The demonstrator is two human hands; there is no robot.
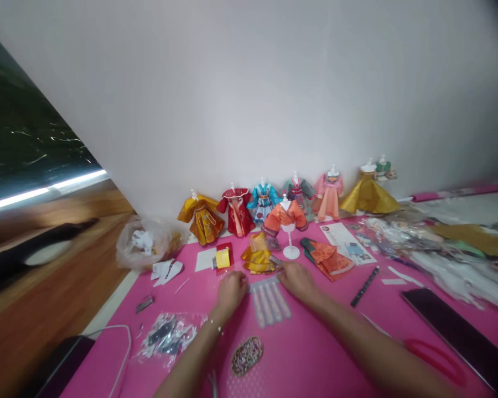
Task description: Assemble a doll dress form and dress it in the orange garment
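Note:
A small grey pleated doll skirt (pixel 269 303) with pale pink strips lies flat on the pink mat, its folds fanning toward me. My left hand (pixel 232 290) is closed at its upper left corner, fingertips pinching the edge. At the upper right corner, my right hand (pixel 297 278) also pinches the top edge, close to a crumpled gold doll garment (pixel 258 258). Behind the hands stands a white dress form (pixel 290 251) wearing an orange doll top (pixel 285 214). An orange and green folded doll skirt (pixel 327 258) lies right of it.
Several dressed doll forms (pixel 234 213) line the wall. At left are a plastic bag (pixel 143 243) and a clear packet (pixel 170 337). A sequinned oval clip (pixel 247 356) lies in front. Red-handled scissors (pixel 435 359), a black pen (pixel 365 286) and a dark tablet (pixel 456 331) are at right.

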